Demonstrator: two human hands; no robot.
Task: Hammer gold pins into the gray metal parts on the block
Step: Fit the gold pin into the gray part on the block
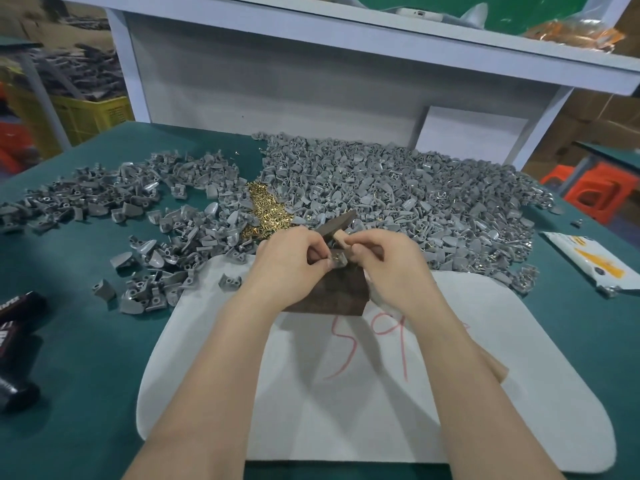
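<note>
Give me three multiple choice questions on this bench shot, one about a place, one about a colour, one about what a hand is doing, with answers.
1. Where do the gold pins lie? A) in a yellow crate B) between the gray parts heaps C) on the shelf
2. What colour is the writing on the white pad? A) red B) blue C) black
3. What is the left hand doing? A) lying flat on the table B) pinching a gray part on the block C) gripping a bottle
Answers: 1 B, they glint between the two heaps. 2 A, the strokes are red. 3 B, it pinches the part atop the block, while the right hand grips the hammer.
</note>
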